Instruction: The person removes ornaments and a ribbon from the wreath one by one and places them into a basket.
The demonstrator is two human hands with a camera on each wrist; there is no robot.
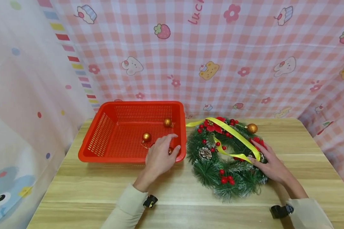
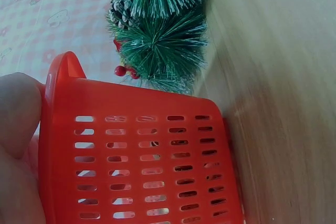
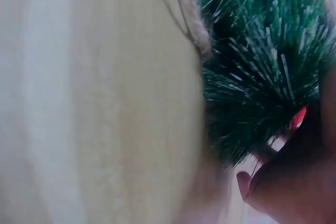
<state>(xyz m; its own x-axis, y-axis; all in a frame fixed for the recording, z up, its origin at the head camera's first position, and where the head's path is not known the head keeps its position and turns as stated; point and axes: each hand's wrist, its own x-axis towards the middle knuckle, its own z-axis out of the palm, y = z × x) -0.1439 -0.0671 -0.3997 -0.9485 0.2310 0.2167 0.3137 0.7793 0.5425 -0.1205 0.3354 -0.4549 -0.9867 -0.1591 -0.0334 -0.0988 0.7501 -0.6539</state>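
In the head view my left hand reaches over the front right corner of a red plastic basket. Its thumb and index finger are spread, above a partly hidden gold ornament. Two more gold ball ornaments, one smooth and one rough, lie in the basket. To the right, my right hand rests on the right side of a green Christmas wreath, thumb and index apart around a bend of yellow ribbon. Its other fingertips are hidden. The left wrist view shows the left hand beside the basket wall.
The wreath carries red berries, pinecones and red flowers. A gold ball sits at its back right edge. Basket and wreath stand side by side on a wooden table, before a pink checked cloth.
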